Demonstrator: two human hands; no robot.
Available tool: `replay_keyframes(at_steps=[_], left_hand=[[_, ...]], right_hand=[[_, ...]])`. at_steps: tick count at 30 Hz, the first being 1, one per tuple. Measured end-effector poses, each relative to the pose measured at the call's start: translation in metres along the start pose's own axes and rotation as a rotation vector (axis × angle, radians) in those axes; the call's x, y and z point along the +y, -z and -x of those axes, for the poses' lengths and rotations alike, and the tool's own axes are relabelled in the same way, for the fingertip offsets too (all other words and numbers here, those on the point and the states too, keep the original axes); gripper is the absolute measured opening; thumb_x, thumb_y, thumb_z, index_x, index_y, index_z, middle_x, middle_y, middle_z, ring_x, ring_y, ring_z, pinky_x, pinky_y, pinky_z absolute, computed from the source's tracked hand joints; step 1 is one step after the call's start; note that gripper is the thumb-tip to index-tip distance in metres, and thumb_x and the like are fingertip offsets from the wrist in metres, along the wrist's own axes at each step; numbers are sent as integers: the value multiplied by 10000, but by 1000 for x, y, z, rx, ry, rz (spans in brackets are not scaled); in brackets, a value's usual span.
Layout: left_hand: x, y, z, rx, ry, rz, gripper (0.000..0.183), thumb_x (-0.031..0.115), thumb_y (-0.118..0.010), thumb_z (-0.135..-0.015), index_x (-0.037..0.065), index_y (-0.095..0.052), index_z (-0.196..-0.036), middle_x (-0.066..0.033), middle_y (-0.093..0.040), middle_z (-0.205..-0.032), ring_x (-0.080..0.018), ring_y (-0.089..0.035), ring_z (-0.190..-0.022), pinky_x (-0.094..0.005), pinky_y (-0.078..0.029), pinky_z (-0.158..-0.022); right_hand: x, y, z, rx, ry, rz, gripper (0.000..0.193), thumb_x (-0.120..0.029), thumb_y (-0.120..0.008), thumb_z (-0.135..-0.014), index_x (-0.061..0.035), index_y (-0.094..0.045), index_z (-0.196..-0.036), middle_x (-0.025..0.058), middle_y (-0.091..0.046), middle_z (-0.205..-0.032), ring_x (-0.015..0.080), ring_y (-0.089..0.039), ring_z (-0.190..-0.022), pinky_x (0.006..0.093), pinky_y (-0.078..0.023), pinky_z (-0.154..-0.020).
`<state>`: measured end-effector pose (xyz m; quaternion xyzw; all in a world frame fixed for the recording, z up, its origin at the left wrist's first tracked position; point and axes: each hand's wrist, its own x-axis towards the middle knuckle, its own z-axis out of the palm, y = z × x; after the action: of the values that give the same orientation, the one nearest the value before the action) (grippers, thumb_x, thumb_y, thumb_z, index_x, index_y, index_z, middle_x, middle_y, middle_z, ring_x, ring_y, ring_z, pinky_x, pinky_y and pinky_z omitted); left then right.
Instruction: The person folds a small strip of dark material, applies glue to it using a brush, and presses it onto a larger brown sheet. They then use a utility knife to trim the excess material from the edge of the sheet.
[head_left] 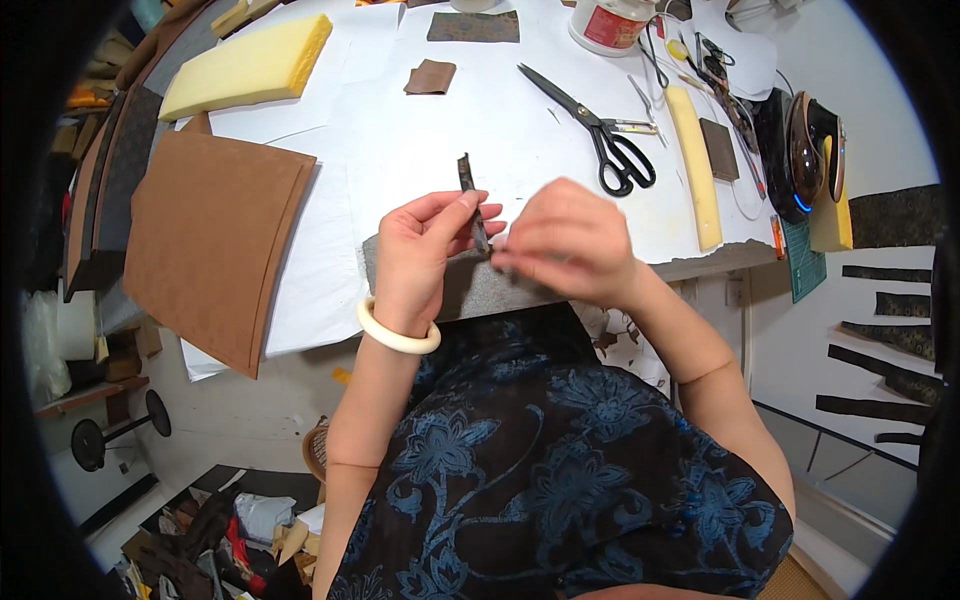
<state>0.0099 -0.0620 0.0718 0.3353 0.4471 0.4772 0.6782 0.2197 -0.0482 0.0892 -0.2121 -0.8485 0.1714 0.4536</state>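
White paper (370, 120) covers much of the desk (520, 290), and from my remote seat I see the left hand (412, 240) pinching 1 narrow dark strip (465, 177) over its near edge. The right hand (580, 240) blurs at the lower end, its grip unclear to me; an off-line tug there could twist or slip it.
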Motion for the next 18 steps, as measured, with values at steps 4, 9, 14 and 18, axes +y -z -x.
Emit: replay_keyframes(at_steps=[4, 9, 14, 18], left_hand=[[6, -6, 8, -126, -25, -76, 214, 64, -609, -1045, -90, -708, -1156, -174, -767, -1043, -242, -764, -954, -353, -638, -845], [5, -10, 12, -197, -68, -41, 236, 20, -552, -1051, -97, -692, -1201, -190, -759, -1067, -274, -763, -976, -392, -647, -890], [13, -9, 12, -223, 43, 62, 240, 5, -541, -1050, -84, -681, -1223, -204, -757, -1083, -278, -763, -988, -354, -636, -884], [6, -8, 10, -165, 15, 65, 184, 29, -631, -1027, -69, -684, -1173, -194, -769, -1039, -246, -770, -944, -325, -629, -870]], right_hand=[[7, 10, -20, 41, -367, -159, 198, -112, -893, -785, -16, -729, -842, 82, -679, -1045, 183, -661, -874, 323, -542, -751], [16, 10, -23, -28, -766, -625, 189, -40, -874, -824, -17, -688, -849, 111, -720, -1104, 138, -687, -945, 300, -576, -879], [15, 10, -26, 24, -899, -719, 170, -7, -864, -826, -19, -694, -829, 96, -748, -988, 134, -706, -884, 282, -589, -823], [20, 7, -24, 87, -867, -686, 177, -4, -874, -811, -19, -698, -817, 100, -751, -982, 134, -709, -891, 277, -585, -827]])
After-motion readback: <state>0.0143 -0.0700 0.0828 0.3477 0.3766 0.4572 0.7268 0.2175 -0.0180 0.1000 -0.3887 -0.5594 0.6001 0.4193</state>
